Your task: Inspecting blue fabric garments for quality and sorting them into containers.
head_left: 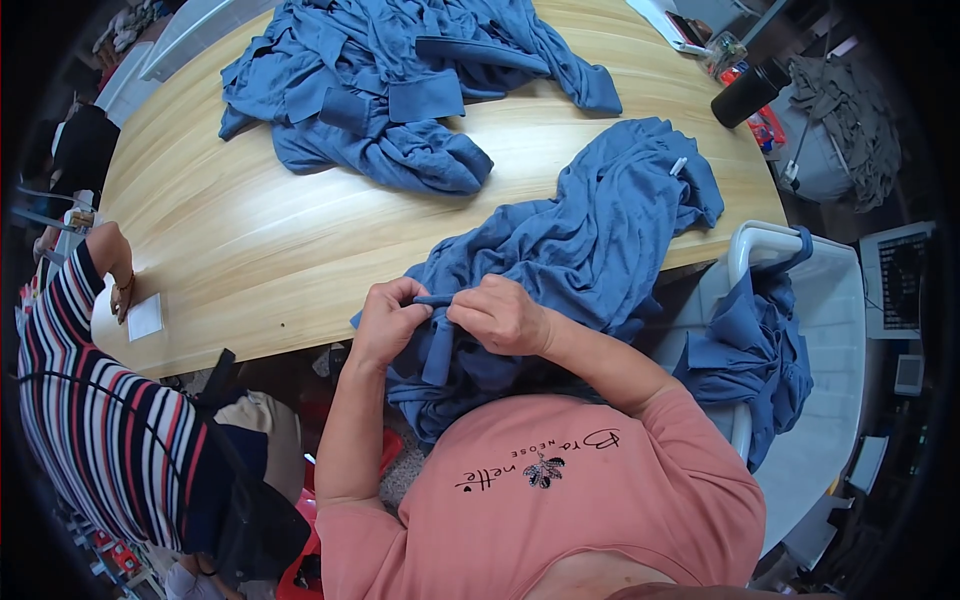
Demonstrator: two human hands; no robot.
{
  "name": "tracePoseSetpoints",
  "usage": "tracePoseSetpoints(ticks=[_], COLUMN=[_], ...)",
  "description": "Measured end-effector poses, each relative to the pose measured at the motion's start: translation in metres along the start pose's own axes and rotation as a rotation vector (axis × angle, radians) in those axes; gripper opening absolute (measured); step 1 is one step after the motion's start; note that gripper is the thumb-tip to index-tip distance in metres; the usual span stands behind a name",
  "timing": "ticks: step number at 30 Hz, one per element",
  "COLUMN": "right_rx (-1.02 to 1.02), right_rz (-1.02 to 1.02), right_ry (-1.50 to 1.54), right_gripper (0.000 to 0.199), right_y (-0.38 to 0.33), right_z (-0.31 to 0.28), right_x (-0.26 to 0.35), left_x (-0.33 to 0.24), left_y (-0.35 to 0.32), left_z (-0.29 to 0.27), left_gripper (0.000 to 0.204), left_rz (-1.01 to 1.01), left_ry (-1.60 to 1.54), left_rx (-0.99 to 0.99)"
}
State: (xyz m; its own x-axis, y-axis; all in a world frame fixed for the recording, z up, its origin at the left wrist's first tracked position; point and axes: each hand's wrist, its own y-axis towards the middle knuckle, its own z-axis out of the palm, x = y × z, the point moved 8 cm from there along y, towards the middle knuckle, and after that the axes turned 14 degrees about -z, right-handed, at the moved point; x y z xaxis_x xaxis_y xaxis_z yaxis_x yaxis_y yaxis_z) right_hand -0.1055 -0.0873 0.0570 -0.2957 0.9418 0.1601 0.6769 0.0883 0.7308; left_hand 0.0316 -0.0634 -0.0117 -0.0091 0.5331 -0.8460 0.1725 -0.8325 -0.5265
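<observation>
A blue knit garment (560, 245) lies bunched over the table's near edge and hangs down in front of me. My left hand (388, 318) pinches a narrow edge of it between thumb and fingers. Close beside it, my right hand (502, 315) is closed on the same edge, its fingertips curled around the fabric. A short strip of the cloth dangles below, between the hands. A small white tag (678, 166) shows on the garment's far right part.
A heap of similar blue garments (350, 90) covers the table's (230, 260) far side. At right stands a white plastic bin (835, 300) with blue garments (755, 350) over its rim. A black bottle (750, 93) stands at the far right edge. Another person in a striped shirt (100, 400) works at left by a white paper (145, 317).
</observation>
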Motion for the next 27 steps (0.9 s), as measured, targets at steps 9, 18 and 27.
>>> tracePoseSetpoints(ticks=[9,18,27], right_rx=[-0.048,-0.068,-0.096], right_rz=[-0.063,-0.018,0.214], right_ry=[-0.077,-0.101,0.068], right_gripper=[0.018,0.015,0.011], right_y=[0.008,0.003,-0.002], right_z=[-0.005,-0.002,0.008], right_x=[0.007,0.007,-0.014], left_x=[0.003,-0.004,-0.008], left_y=[0.0,-0.004,-0.016], left_z=[0.014,0.013,0.012], left_gripper=[0.006,0.009,0.007], left_rz=[-0.028,0.13,0.296], left_ry=[-0.131,0.013,0.28], left_rx=[0.144,0.154,-0.118])
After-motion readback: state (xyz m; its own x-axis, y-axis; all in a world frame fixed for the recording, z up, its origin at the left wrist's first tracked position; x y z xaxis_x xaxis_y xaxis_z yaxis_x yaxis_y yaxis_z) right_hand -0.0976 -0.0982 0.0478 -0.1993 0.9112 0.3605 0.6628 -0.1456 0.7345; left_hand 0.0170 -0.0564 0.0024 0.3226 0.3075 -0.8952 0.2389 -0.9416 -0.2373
